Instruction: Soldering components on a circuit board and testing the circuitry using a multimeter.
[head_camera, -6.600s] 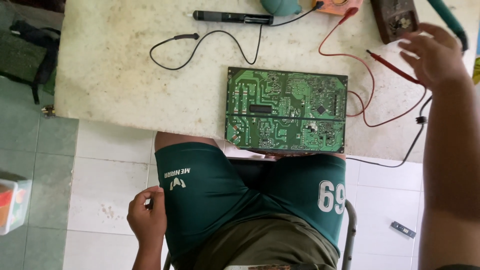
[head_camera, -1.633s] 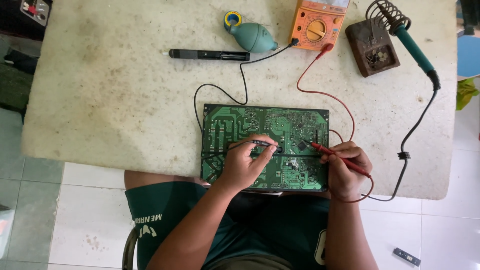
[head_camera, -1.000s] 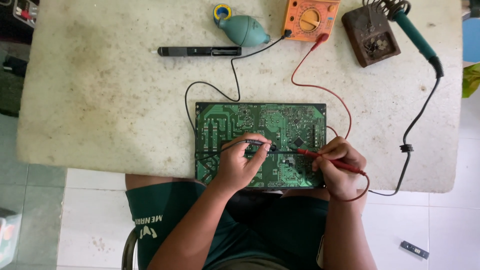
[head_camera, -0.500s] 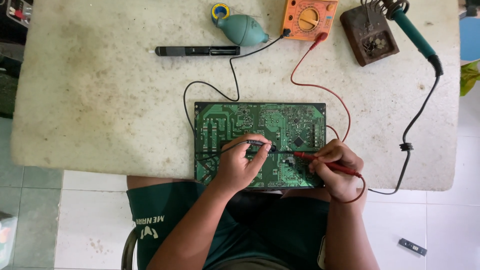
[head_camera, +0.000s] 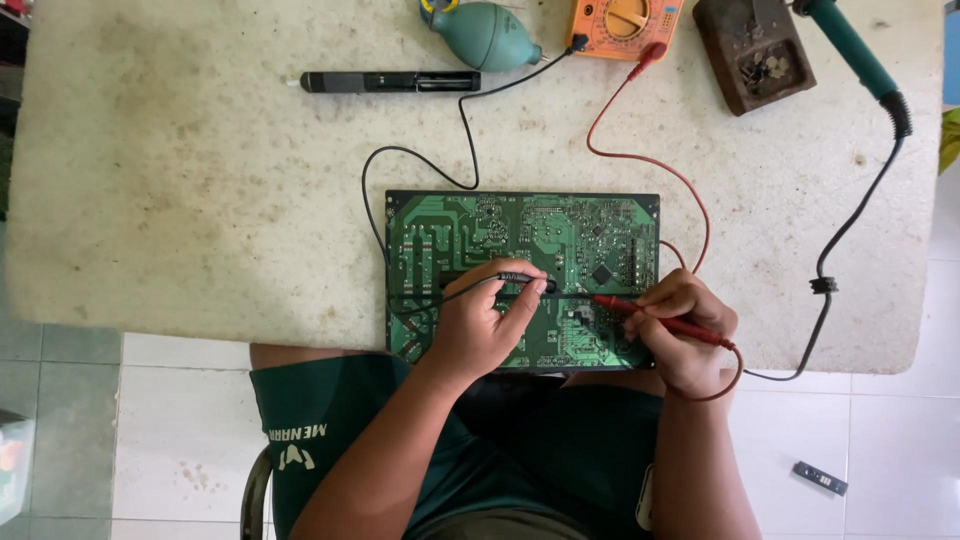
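Circuit board (head_camera: 520, 240), green, rectangular, solder side up; lies at the near edge of a stained pale table (head_camera: 200, 200), long axis running left to right, directly under both hands.

Black pen-shaped tool (head_camera: 390, 81): far left of the row at the back, lying flat, well apart from the board.

Left hand (head_camera: 485, 325): rests on the board's lower middle, fingers pressed together around a black probe (head_camera: 527, 280), whose tip points right.

Teal rubber blower (head_camera: 487, 33): at the back, beside an orange multimeter (head_camera: 622, 18); black and red leads run from the meter to the probes.

Right hand (head_camera: 680, 330): on the board's lower right corner, pinching a red probe (head_camera: 655, 320), tip pointing left. The two tips sit near each other at mid-board, just apart.

Brown soldering stand (head_camera: 752, 50) and teal-handled soldering iron (head_camera: 850, 50): back right, untouched.
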